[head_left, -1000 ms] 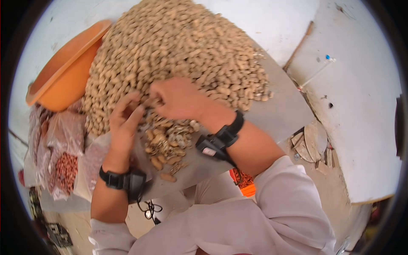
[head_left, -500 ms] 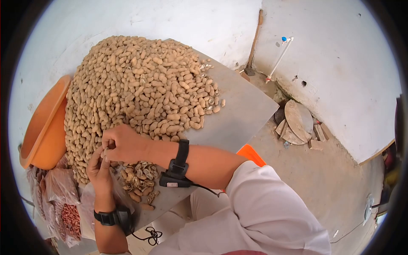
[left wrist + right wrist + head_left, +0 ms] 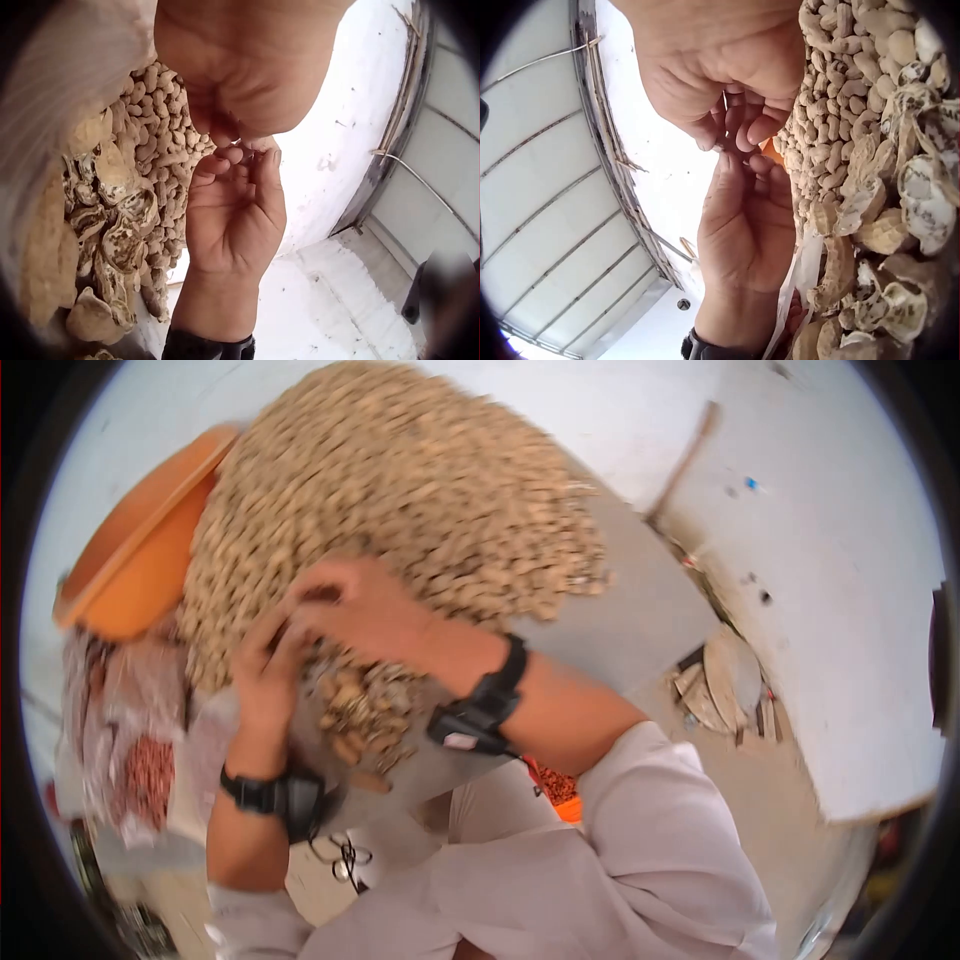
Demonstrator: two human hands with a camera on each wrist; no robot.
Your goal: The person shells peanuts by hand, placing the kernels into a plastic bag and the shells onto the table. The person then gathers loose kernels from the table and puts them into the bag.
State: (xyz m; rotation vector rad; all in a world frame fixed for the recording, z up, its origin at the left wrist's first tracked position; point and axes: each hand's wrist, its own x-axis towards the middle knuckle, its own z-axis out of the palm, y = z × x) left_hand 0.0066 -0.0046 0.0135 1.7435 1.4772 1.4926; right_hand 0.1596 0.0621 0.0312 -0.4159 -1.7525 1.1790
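Observation:
Over the near edge of a large heap of unshelled peanuts, my two hands meet at the fingertips. The left hand is palm inward, its thumb and fingers bent together. From the right, my right hand curls in, thumb and forefinger pinching. Between the fingertips is a small reddish-brown peanut piece, mostly hidden by the fingers; I cannot tell whether it is a kernel or shell. Just below the hands lies a small pile of split peanut shells, also close up in the left wrist view as open shells.
An orange basin leans at the heap's left. Clear plastic bags with reddish kernels lie in front of it. The grey tabletop ends at the right, above boards on the floor. An orange container of kernels stands below the table edge.
The head view swung toward the right and then back, blurring the heap. Both hands stay together at the fingertips throughout, with the right hand now closer over the left fingers.

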